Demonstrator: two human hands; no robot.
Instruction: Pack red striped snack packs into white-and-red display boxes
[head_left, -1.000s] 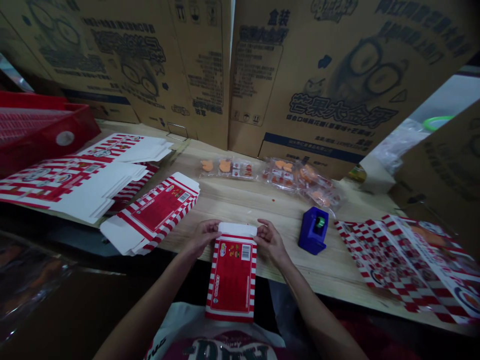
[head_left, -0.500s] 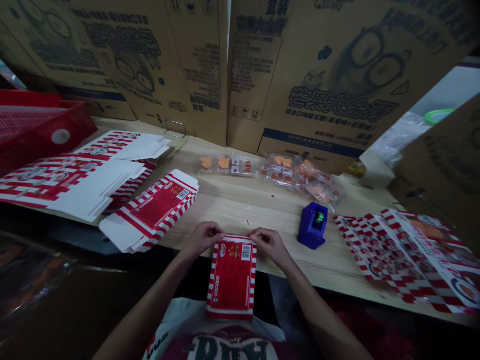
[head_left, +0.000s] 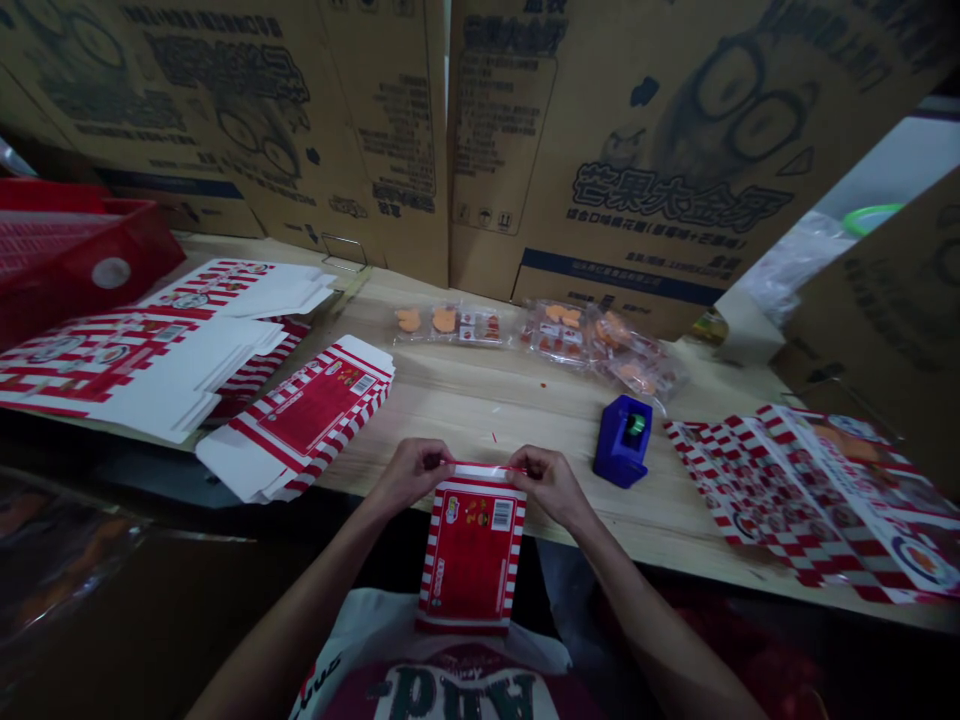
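Note:
A flat red-and-white striped carton [head_left: 472, 560] with a barcode hangs upright against my body, at the table's front edge. My left hand [head_left: 417, 472] pinches its upper left corner. At the upper right corner, the fingers of my right hand [head_left: 547, 480] are closed on the same carton. The carton's top edge runs between both hands; whether tape lies along it I cannot tell. To the right of my right hand stands a blue tape dispenser [head_left: 622, 445] with a green core. Left of my left hand lies a stack of similar cartons [head_left: 315, 400].
Unfolded white and striped cartons [head_left: 172, 370] lie at the left, below a red plastic basket [head_left: 112, 270]. Clear packets of orange pieces [head_left: 559, 330] sit at the back. Striped printed cartons [head_left: 817, 500] fan out at the right. Large cardboard boxes [head_left: 525, 150] wall the table's rear.
The carton's top has shifted slightly to the right with both hands, which stay pinched on its upper corners. The camera view has moved a little; the table's things stay in place.

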